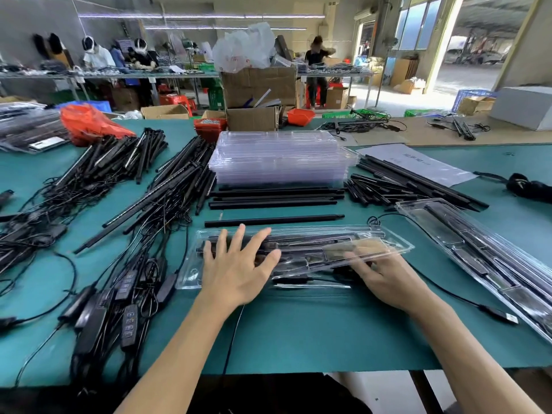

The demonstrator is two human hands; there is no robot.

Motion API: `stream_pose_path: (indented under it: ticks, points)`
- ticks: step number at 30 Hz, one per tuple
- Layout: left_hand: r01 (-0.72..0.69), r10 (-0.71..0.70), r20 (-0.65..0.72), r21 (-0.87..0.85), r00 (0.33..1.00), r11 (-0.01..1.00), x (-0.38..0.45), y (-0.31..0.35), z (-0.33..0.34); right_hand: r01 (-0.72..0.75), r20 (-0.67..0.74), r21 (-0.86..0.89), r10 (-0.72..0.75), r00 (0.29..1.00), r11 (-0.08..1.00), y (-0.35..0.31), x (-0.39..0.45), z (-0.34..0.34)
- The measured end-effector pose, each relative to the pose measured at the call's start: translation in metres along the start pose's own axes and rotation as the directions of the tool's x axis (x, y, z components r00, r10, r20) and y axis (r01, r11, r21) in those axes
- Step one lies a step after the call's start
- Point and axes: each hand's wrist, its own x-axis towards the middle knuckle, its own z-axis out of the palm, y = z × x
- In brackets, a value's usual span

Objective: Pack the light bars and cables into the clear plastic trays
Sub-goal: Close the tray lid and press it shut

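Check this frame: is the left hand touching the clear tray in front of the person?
Touching. The head view shows the left hand spread flat, fingers pressing on the clear tray.

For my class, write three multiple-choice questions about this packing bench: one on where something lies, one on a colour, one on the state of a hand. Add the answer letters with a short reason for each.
1. Where is the stack of empty clear trays?
A. On the floor
B. On the table behind the row of black bars
C. Under the left hand

2. What colour is the table mat?
A. Teal green
B. Red
C. White

3. How is the left hand held?
A. Clenched in a fist
B. Gripping a cable
C. Fingers spread flat on the clear tray

Answers:
1 B: the stack stands just beyond the black bars laid side by side.
2 A: the mat shows teal green all around the work.
3 C: its straight fingers lie splayed on top of the tray being packed, while the right hand is at the tray's other end.
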Motion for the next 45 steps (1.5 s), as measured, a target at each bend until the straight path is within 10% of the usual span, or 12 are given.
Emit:
stream_pose_path:
  ticks: [15,23,29,36,45]
  points:
    - [0.021,-0.02,-0.008,0.033,1.0,0.999,0.003,0.001,0.006,-0.395,-0.152,-0.019,0.388,0.909,0.919,0.004,-0.013,-0.007]
    - [0.039,-0.039,0.001,0.061,0.999,0.997,0.005,-0.008,0.004,-0.242,-0.049,0.553,0.321,0.946,0.798,0.018,-0.025,-0.024]
    - [0.026,-0.024,-0.018,0.112,1.0,0.993,0.004,-0.008,0.008,-0.376,-0.285,0.274,0.448,0.848,0.885,0.012,-0.007,-0.01]
    - [0.029,-0.014,-0.134,0.114,0.991,0.993,0.0,-0.006,0.016,-0.629,-0.122,-0.065,0.62,0.775,0.774,-0.001,0.013,-0.016]
    - [0.033,-0.025,-0.165,0.043,0.986,0.999,0.001,-0.006,0.016,-0.571,0.096,0.465,0.602,0.792,0.677,-0.003,0.01,-0.033]
